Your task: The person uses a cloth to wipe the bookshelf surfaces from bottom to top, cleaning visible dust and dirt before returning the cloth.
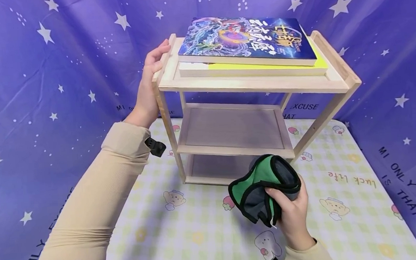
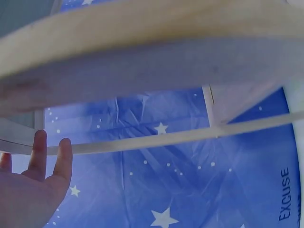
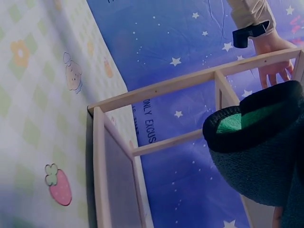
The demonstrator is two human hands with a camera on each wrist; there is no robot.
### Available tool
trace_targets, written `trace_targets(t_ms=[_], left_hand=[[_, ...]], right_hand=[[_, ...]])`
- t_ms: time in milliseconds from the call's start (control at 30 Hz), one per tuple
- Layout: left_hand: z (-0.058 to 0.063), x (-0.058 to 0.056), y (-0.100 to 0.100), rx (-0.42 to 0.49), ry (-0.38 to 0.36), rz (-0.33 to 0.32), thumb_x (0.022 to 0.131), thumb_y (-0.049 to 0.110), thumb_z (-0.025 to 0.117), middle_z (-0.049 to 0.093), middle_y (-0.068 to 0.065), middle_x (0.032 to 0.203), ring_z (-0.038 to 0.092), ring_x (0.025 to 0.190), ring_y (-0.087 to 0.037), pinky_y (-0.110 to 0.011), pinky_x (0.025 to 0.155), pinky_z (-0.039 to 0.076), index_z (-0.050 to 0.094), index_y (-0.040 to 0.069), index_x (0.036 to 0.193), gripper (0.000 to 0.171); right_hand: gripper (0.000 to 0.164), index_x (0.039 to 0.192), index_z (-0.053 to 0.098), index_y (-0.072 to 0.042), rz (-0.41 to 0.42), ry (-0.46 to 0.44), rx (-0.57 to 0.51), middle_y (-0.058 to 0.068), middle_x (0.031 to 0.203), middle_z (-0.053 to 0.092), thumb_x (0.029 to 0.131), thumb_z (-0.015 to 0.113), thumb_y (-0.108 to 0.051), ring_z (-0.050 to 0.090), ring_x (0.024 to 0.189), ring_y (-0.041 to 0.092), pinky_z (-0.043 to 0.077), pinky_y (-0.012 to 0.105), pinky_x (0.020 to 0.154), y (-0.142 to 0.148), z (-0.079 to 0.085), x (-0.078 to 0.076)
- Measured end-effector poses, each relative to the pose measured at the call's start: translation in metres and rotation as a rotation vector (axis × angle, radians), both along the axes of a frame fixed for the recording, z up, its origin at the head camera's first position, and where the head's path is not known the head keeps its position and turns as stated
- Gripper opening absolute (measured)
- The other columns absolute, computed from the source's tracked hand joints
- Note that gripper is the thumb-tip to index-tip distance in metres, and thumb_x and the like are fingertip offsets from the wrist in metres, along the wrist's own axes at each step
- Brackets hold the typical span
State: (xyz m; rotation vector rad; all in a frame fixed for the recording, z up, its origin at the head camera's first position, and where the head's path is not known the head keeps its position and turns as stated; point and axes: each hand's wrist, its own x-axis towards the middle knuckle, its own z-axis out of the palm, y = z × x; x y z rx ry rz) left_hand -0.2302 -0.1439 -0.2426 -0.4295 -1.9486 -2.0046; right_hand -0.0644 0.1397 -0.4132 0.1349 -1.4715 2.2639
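A small wooden shelf rack (image 1: 205, 86) stands on the tablecloth. My left hand (image 1: 147, 88) rests against the left end of its top, fingertips at the upper edge; in the left wrist view the hand's fingers (image 2: 37, 159) are extended and spread. In front of the rack's right half, my right hand (image 1: 294, 216) grips a folded green and dark grey cloth (image 1: 264, 174) with black edging, thumb on the near side. The cloth (image 3: 256, 156) looks fuzzy on its dark side in the right wrist view, and most of the right hand is hidden there.
A blue illustrated book (image 1: 231, 37) lies over a yellow-edged book (image 1: 261, 68) on the rack's top. Below are a middle shelf (image 1: 233, 128) and a bottom shelf (image 1: 214, 167). The checked tablecloth (image 1: 186, 242) meets a purple star-patterned curtain (image 1: 49, 108) at the back and sides.
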Motion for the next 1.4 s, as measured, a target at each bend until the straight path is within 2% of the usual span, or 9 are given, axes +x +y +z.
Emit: trace_targets(t_ms=[200,333,433,700,867,967,1067,1200,1400], left_hand=[[0.005,0.0,-0.009,-0.126,-0.015,0.017,0.092,0.026,0.032,0.034,0.011,0.159,0.028,0.145,0.0,-0.019,0.114,0.025,0.048,0.013,0.137,0.05],[0.011,0.001,-0.016,-0.225,-0.027,0.03,0.092,0.026,0.032,0.036,0.012,0.157,0.029,0.144,0.0,-0.02,0.112,0.026,0.05,0.014,0.138,0.051],[0.013,0.002,-0.02,-0.258,-0.026,0.034,0.091,0.027,0.034,0.038,0.012,0.157,0.03,0.144,0.0,-0.02,0.112,0.027,0.052,0.014,0.137,0.05],[0.017,0.001,-0.025,-0.291,-0.009,0.063,0.092,0.026,0.039,0.045,0.01,0.153,0.035,0.14,0.002,-0.018,0.112,0.028,0.058,0.013,0.13,0.045],[0.022,-0.003,-0.024,-0.289,-0.048,0.031,0.097,0.026,0.044,0.045,0.01,0.154,0.036,0.14,0.001,-0.017,0.112,0.029,0.058,0.012,0.133,0.042],[0.024,-0.005,-0.025,-0.336,-0.061,0.018,0.098,0.027,0.042,0.041,0.012,0.156,0.033,0.142,0.001,-0.019,0.115,0.027,0.056,0.014,0.138,0.045],[0.024,-0.006,-0.027,-0.368,-0.039,0.02,0.097,0.026,0.041,0.041,0.012,0.156,0.033,0.143,0.0,-0.022,0.116,0.026,0.056,0.014,0.139,0.046],[0.023,-0.008,-0.028,-0.366,-0.012,0.025,0.096,0.024,0.041,0.043,0.01,0.155,0.034,0.143,-0.002,-0.023,0.116,0.026,0.058,0.013,0.137,0.045],[0.022,-0.011,-0.026,-0.39,-0.012,0.056,0.096,0.026,0.041,0.045,0.012,0.153,0.035,0.141,0.001,-0.021,0.115,0.026,0.059,0.015,0.135,0.044]], right_hand=[[0.056,0.126,0.055,0.004,0.088,0.038,0.04,0.009,0.114,0.067,0.075,0.056,0.026,0.066,0.098,0.017,0.057,0.023,0.082,-0.009,0.007,-0.006],[0.053,0.123,0.057,0.001,0.101,0.035,0.073,0.007,0.113,0.066,0.075,0.058,0.025,0.065,0.099,0.016,0.056,0.023,0.084,-0.017,0.015,-0.01],[0.051,0.119,0.058,0.0,0.108,0.033,0.085,0.006,0.112,0.066,0.074,0.059,0.024,0.065,0.098,0.016,0.057,0.023,0.084,-0.022,0.021,-0.012],[0.055,0.125,0.056,-0.004,0.148,0.004,0.138,0.006,0.115,0.065,0.075,0.062,0.02,0.064,0.1,0.017,0.057,0.025,0.085,-0.034,0.04,-0.024],[0.057,0.129,0.052,-0.008,0.158,-0.052,0.208,0.008,0.12,0.061,0.077,0.064,0.015,0.062,0.104,0.02,0.056,0.026,0.086,-0.041,0.054,-0.034],[0.06,0.132,0.051,-0.009,0.164,-0.067,0.246,0.007,0.123,0.06,0.078,0.065,0.012,0.06,0.107,0.02,0.055,0.026,0.088,-0.046,0.06,-0.04],[0.061,0.134,0.05,-0.009,0.171,-0.051,0.28,0.005,0.124,0.06,0.078,0.067,0.008,0.058,0.109,0.021,0.053,0.027,0.092,-0.052,0.067,-0.05],[0.059,0.132,0.051,-0.011,0.172,-0.037,0.314,0.002,0.121,0.06,0.077,0.07,0.002,0.058,0.107,0.019,0.051,0.027,0.092,-0.063,0.078,-0.065],[0.063,0.135,0.048,-0.006,0.225,0.031,0.344,0.01,0.124,0.06,0.076,0.071,-0.002,0.059,0.107,0.018,0.051,0.032,0.093,-0.083,0.097,-0.088]])
